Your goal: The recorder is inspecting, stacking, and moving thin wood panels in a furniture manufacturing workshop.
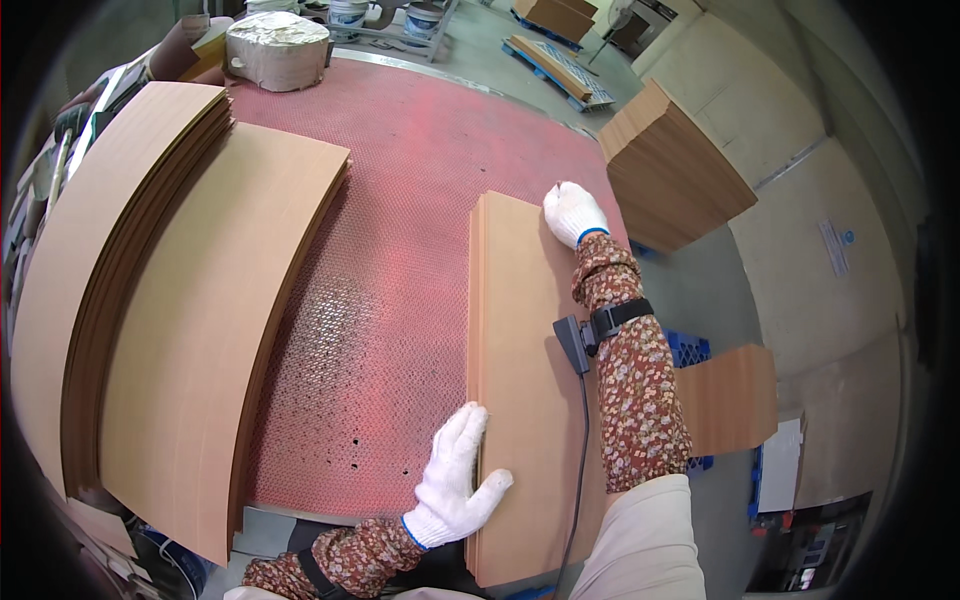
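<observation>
A stack of long wood-grain panels (530, 330) lies in front of me at the right side of a pink mesh-topped table. My left hand (455, 485), in a white knit glove, rests at the stack's near left edge; its fingers stretch along the side and the thumb lies apart over the top panel. At the far right corner of the stack is my right hand (574, 212), also gloved, with the fingers curled closed. What those fingers hold, if anything, is hidden. A small dark device (590, 335) with a cable is strapped to my right forearm.
Two more panel stacks (220, 300) (120, 220) stand on the left part of the pink mesh table (400, 130). A foil-topped block (278, 50) sits at its far left. Beyond the right edge are a tall panel stack (675, 170) and a lower one (730, 400) on a blue pallet.
</observation>
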Demonstrator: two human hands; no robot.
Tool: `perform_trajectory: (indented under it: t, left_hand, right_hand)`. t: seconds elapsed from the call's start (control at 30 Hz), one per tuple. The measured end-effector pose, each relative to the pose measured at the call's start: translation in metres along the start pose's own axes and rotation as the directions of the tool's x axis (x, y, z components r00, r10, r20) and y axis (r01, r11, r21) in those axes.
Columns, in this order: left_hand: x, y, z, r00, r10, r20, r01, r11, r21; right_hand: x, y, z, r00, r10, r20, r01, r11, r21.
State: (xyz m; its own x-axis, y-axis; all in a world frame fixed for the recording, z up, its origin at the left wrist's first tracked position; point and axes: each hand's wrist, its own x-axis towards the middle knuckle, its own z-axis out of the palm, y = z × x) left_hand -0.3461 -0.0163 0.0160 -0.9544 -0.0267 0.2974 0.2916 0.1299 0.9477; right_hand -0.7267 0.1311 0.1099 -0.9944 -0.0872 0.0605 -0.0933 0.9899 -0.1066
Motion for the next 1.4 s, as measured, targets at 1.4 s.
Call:
perform_trajectory:
  t: [1.4]
  left_hand:
    - [0.007, -0.013, 0.011, 0.998, 0.042, -0.037, -0.042, 0.999, -0.002]
  right_hand:
    - [-0.554, -0.022, -0.05, 0.991, 0.132, -0.016, -0.13, 0.986, 0.108]
